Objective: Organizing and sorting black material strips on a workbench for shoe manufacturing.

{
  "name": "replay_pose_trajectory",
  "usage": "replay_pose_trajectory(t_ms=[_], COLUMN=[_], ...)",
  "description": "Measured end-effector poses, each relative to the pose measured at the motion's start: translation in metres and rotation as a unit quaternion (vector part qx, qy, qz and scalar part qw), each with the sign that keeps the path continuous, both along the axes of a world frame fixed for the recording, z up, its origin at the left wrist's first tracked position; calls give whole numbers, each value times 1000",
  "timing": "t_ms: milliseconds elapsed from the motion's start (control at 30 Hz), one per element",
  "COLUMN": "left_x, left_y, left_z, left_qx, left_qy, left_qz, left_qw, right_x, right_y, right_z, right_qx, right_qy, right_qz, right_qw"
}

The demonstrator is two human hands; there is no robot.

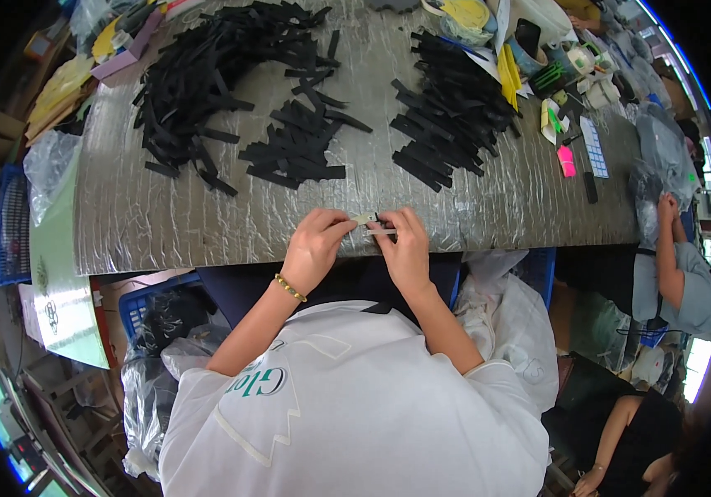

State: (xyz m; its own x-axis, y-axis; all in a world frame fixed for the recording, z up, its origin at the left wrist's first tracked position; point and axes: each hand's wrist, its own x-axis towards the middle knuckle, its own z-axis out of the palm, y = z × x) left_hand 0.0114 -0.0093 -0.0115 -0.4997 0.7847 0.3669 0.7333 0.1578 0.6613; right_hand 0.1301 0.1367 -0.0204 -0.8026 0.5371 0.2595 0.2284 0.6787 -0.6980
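Note:
Both hands meet just inside the table's near edge. My left hand (314, 246), with a beaded bracelet on its wrist, pinches a small pale flat piece (363, 219) between thumb and fingers. Across from it, my right hand (406, 251) is closed on a thin whitish strip (381, 232) that sticks out toward the left hand. A tiny dark bit shows at the right fingertips; its kind is too small to make out. Beyond the hands lie a small pile of short black strips (297, 147), a bigger heap of black strips (177, 99), and a more even pile at right (455, 108).
Silvery wrinkled sheeting covers the table (355, 174). At the right lie a pink tag (567, 161), a black-handled tool (590, 187) and a pale blue-white card (594, 147). Bags and containers crowd the far right corner. A white sack (513, 331) stands below the edge. Other people sit at right.

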Motion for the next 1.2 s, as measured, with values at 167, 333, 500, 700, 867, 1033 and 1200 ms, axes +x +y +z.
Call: replay_pose_trajectory(t_ms=[167,333,500,700,867,1033,1200], left_x=[2,1,1,2,3,2,3], left_y=[4,4,5,5,5,5,6], left_z=[1,3,2,2,2,1,3], left_qx=[10,3,-24,-29,-32,-34,-28], left_qy=[6,20,52,59,63,62,59], left_qz=[0,-10,-17,-18,-18,-16,-13], left_qw=[1000,1000,998,998,997,997,998], right_x=[2,-3,1,1,-2,-2,-3], right_y=[0,16,36,26,24,24,24], right_z=[-1,12,26,21,14,14,13], right_qx=[-40,-25,-179,-220,-203,-205,-183], right_qy=[-10,60,35,5,26,1,38], right_qz=[-13,2,15,50,48,36,46], right_qw=[999,998,983,974,978,978,981])
